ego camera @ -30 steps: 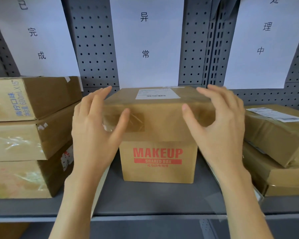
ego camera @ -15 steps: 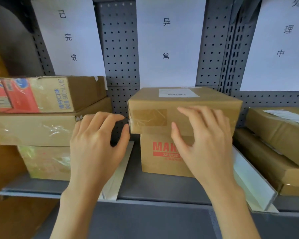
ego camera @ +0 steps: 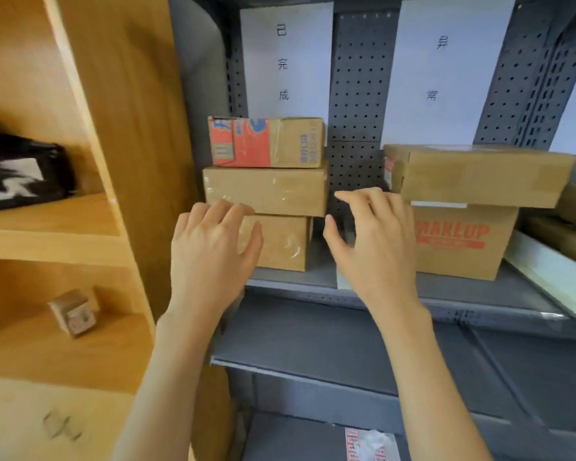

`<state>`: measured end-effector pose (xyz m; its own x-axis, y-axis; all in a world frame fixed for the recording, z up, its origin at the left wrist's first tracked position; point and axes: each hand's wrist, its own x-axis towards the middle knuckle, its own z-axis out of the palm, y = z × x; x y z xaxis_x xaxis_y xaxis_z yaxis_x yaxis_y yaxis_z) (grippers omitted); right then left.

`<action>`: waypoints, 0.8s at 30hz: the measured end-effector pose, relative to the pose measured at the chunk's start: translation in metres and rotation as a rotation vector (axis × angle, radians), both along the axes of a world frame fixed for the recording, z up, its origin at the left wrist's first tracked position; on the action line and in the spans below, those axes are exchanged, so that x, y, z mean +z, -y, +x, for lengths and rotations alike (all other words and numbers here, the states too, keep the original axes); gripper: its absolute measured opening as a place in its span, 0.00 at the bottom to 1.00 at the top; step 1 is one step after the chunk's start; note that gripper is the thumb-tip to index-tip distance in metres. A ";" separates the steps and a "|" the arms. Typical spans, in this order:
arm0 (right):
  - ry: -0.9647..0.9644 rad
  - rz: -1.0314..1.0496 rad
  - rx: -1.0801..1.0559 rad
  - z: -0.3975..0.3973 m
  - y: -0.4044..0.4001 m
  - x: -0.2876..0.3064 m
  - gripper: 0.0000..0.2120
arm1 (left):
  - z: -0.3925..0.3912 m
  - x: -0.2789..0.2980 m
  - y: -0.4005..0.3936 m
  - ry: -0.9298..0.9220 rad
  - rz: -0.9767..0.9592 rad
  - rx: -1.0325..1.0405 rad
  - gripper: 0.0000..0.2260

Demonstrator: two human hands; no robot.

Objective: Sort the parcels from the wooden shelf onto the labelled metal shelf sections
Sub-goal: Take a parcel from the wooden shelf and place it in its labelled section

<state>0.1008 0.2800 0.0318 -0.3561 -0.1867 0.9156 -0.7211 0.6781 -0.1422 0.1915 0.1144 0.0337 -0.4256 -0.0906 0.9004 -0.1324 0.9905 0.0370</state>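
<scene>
Both hands hovered empty before the metal shelf [ego camera: 363, 282]: our left hand [ego camera: 210, 251] and right hand [ego camera: 376, 247] had fingers spread, holding nothing. Three stacked parcels [ego camera: 266, 191] sat at the shelf's left end; a flat parcel [ego camera: 479, 174] lay on the MAKEUP box [ego camera: 459, 241]. A small parcel [ego camera: 74, 312] remained on the wooden shelf [ego camera: 47, 234].

Wooden shelf [ego camera: 80, 234] left of metal shelf [ego camera: 313, 281]. Three-box stack [ego camera: 266, 194] left; flat parcel [ego camera: 479, 174] atop MAKEUP box [ego camera: 459, 241] right.
</scene>
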 end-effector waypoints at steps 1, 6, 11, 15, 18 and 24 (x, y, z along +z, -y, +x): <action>0.010 0.008 0.020 0.017 0.019 -0.006 0.14 | 0.019 -0.004 0.015 0.019 0.001 0.019 0.10; 0.061 0.041 0.125 0.087 0.105 -0.026 0.13 | 0.101 -0.021 0.087 0.119 0.067 0.142 0.11; 0.101 0.090 0.271 0.135 0.187 -0.037 0.14 | 0.163 -0.031 0.149 0.149 0.112 0.256 0.13; 0.104 0.145 0.354 0.165 0.257 -0.049 0.13 | 0.205 -0.046 0.208 0.141 0.124 0.360 0.10; 0.121 0.157 0.400 0.182 0.314 -0.055 0.13 | 0.229 -0.054 0.260 0.155 0.125 0.406 0.09; 0.177 0.110 0.503 0.216 0.447 -0.052 0.14 | 0.269 -0.045 0.364 0.226 0.097 0.516 0.11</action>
<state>0.3170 -0.1672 -0.0203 -0.3446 -0.4653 0.8153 -0.9321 0.2727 -0.2383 0.4602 -0.2495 -0.0111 -0.4851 -0.4156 0.7694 -0.6132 0.7889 0.0394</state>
